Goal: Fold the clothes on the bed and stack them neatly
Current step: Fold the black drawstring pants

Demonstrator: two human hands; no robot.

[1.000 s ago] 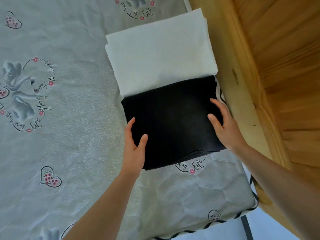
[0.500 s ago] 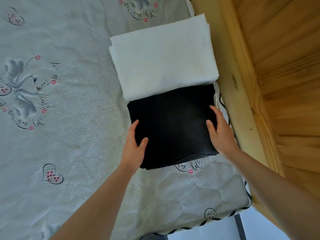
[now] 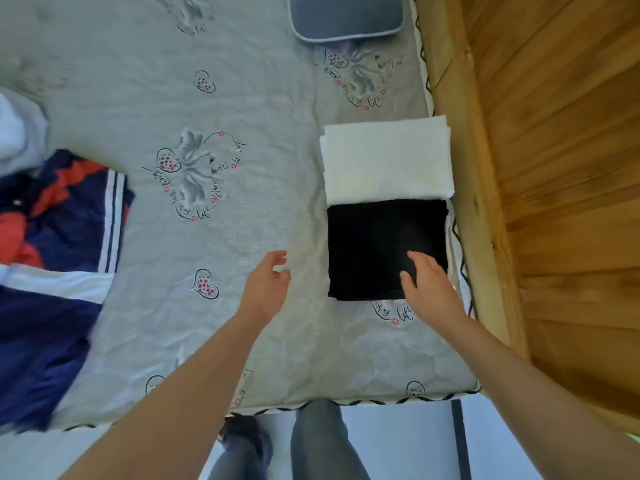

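Both hands have left the black cloth [image 3: 377,244]. On the bed [image 3: 242,98] lie one unfolded blue and red garment [image 3: 59,244], then two folded pieces, white [image 3: 386,161] touching black. Left hand [image 3: 266,289] and right hand [image 3: 427,285] are relaxed, holding nothing.

On the bed [image 3: 242,341], two folded cloths sit at three o'clock by the wooden wall [image 3: 554,168], one [image 3: 384,159] touching the other [image 3: 377,244] behind it. A clothes heap [image 3: 52,254] lies at nine o'clock, a cushion [image 3: 346,15] at twelve.
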